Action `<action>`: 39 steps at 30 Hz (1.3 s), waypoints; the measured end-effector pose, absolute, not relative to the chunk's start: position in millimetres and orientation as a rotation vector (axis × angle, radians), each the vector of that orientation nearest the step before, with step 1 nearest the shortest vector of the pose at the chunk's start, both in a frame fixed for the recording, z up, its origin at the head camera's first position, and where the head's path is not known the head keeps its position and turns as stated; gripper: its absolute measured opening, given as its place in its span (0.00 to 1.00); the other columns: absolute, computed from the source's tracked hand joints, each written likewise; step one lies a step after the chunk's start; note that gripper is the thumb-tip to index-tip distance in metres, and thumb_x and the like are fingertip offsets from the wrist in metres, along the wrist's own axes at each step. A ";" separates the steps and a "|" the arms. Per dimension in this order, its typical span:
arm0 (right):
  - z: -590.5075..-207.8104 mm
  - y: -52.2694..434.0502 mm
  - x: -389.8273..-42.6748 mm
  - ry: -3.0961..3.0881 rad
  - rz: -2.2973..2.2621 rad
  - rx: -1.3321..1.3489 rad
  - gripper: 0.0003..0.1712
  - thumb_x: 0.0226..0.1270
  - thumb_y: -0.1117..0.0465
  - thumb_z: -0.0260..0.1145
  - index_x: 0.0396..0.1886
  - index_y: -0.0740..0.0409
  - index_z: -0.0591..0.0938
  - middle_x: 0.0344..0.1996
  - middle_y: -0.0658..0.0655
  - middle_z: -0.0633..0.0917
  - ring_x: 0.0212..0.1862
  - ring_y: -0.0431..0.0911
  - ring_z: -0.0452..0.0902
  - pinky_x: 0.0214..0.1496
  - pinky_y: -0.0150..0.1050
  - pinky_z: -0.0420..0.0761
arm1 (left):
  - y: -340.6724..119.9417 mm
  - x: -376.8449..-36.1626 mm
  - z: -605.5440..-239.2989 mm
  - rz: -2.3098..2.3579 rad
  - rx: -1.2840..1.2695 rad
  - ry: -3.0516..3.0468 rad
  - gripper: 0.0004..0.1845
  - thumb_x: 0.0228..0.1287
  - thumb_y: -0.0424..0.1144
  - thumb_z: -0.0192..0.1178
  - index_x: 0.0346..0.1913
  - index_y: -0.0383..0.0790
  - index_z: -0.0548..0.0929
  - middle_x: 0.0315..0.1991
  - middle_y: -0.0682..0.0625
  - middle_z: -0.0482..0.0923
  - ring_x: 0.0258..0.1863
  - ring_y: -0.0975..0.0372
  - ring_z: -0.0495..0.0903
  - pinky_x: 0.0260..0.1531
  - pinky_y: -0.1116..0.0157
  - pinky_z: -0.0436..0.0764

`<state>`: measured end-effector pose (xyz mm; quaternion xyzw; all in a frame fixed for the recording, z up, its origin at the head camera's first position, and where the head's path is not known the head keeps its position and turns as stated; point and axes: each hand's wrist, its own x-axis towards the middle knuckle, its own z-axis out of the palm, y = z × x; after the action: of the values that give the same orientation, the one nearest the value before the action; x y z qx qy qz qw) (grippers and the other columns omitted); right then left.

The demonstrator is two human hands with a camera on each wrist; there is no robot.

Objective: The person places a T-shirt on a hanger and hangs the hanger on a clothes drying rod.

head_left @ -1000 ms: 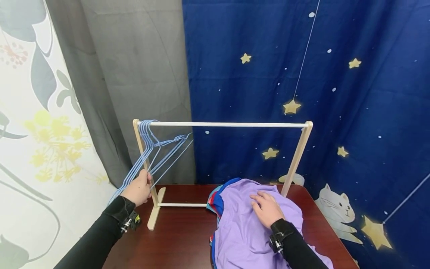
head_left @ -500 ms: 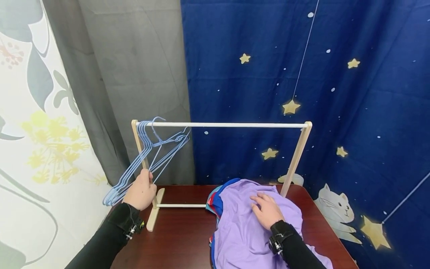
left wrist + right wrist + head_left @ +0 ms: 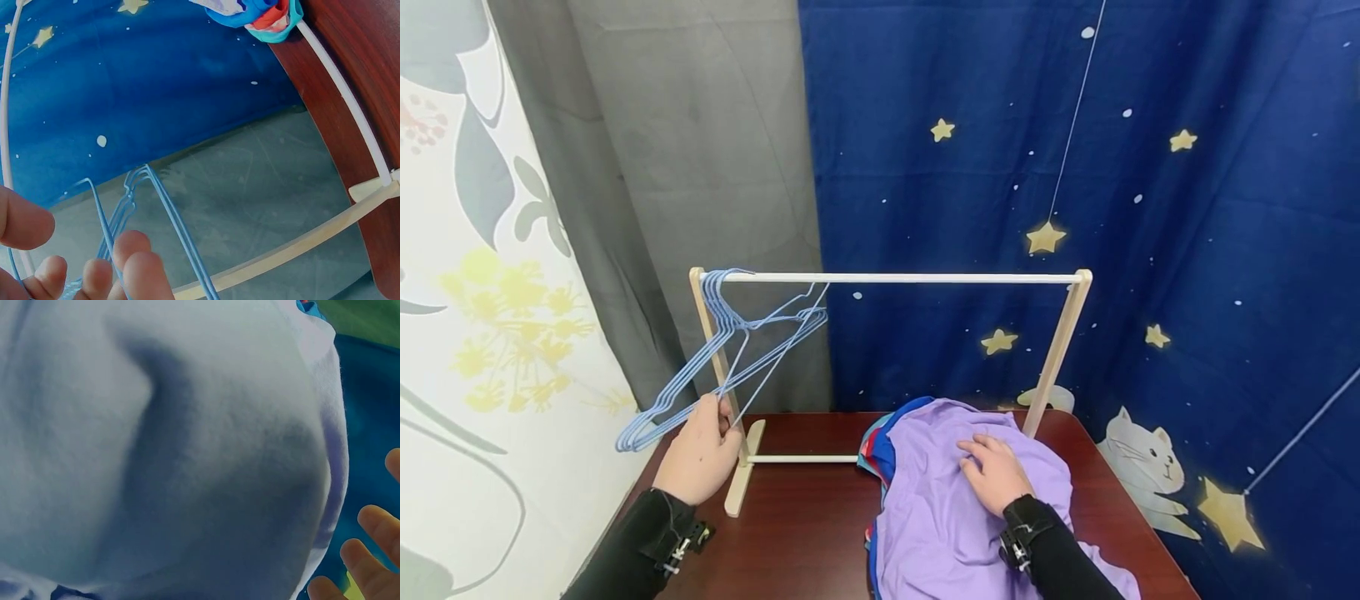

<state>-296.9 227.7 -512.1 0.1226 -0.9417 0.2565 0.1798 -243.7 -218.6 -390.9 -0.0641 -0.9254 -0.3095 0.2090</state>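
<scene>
— Hangers [image 3: 722, 350]: where are they?
— On the rail's [image 3: 910, 277] left end; the left hand [image 3: 698, 454] pinches their lower wires with curled fingers [image 3: 134, 262].
— Right hand [image 3: 996, 473]?
— Flat, fingers spread, on the purple shirt [image 3: 940, 517] on the worktop [image 3: 805, 533].

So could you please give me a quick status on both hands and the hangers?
Left hand pinching blue hangers, hooks on rack rail. Right hand flat on purple shirt. Nothing blocking.

Our left hand [image 3: 700, 450] pinches the blue wire hangers [image 3: 730, 350] hooked on the wooden rack [image 3: 895, 278], while our right hand [image 3: 996, 473] rests flat on the purple garment [image 3: 940, 517] on the table [image 3: 805, 533].
</scene>
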 end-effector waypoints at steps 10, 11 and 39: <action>-522.0 221.5 -300.1 -2.621 0.726 0.376 0.17 0.66 0.62 0.68 0.54 0.60 0.86 0.58 0.66 0.81 0.63 0.63 0.73 0.66 0.60 0.68 | -199.3 -240.9 -412.7 -0.892 -0.201 -2.641 0.08 0.67 0.33 0.56 0.46 0.40 0.71 0.37 0.48 0.76 0.28 0.60 0.75 0.29 0.58 0.75; -523.0 220.5 -300.9 -2.616 0.721 0.381 0.17 0.65 0.62 0.68 0.53 0.60 0.86 0.57 0.65 0.82 0.62 0.63 0.74 0.65 0.59 0.69 | -195.6 -240.8 -415.3 -0.896 -0.210 -2.654 0.08 0.66 0.34 0.56 0.46 0.40 0.72 0.38 0.48 0.76 0.27 0.60 0.76 0.28 0.58 0.75; -537.1 130.9 -352.0 -2.651 0.486 0.648 0.22 0.58 0.61 0.66 0.53 0.54 0.88 0.60 0.69 0.79 0.64 0.62 0.73 0.66 0.56 0.70 | -148.2 -264.1 -461.4 -0.877 -0.369 -2.746 0.08 0.66 0.33 0.61 0.43 0.41 0.73 0.25 0.54 0.68 0.19 0.64 0.67 0.21 0.63 0.68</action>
<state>-352.0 130.9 -537.1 0.2298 -0.9400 0.1725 0.1837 -264.1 -148.2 -461.4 -0.1260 -0.9384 -0.2997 0.1173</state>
